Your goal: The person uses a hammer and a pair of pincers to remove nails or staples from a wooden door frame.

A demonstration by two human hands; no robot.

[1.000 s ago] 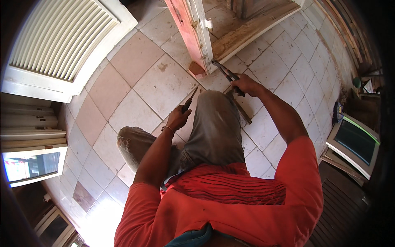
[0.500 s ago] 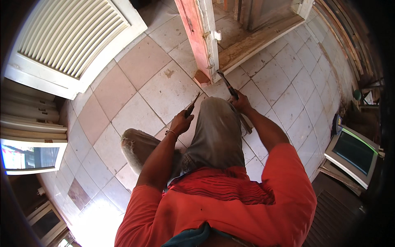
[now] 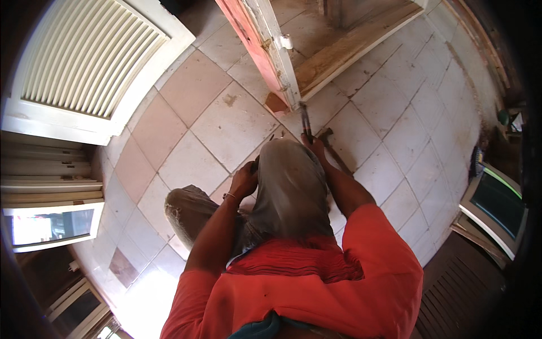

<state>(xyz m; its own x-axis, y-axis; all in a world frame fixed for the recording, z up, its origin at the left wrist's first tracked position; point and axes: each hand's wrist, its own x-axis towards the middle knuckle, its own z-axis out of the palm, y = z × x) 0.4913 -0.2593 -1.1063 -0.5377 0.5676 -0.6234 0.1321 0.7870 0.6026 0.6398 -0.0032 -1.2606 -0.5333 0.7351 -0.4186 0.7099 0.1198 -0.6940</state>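
My left hand point(image 3: 244, 179) is closed at the left side of my raised knee, around the dark handle of a thin-bladed tool. The knee hides most of that tool. To the right of the knee, my right hand point(image 3: 314, 146) grips a long dark tool that looks like pincers point(image 3: 305, 117). Its far end points at the foot of a worn white and pink door frame post point(image 3: 276, 68), close to the post's lower end. A hammer point(image 3: 337, 153) lies on the tiles beside my right forearm, its handle partly covered by the arm.
A white louvred shutter point(image 3: 96, 56) stands at the upper left. Beyond the post, a wooden sill point(image 3: 361, 48) runs off to the right. An old screen point(image 3: 497, 203) sits at the right edge, and a framed glass pane point(image 3: 53, 225) at the left. Tiles point(image 3: 231, 121) cover the floor.
My left hand has drawn back and lower, so its tool is now mostly behind the knee. My right hand has moved left with its tool turned more upright, uncovering the hammer's head.
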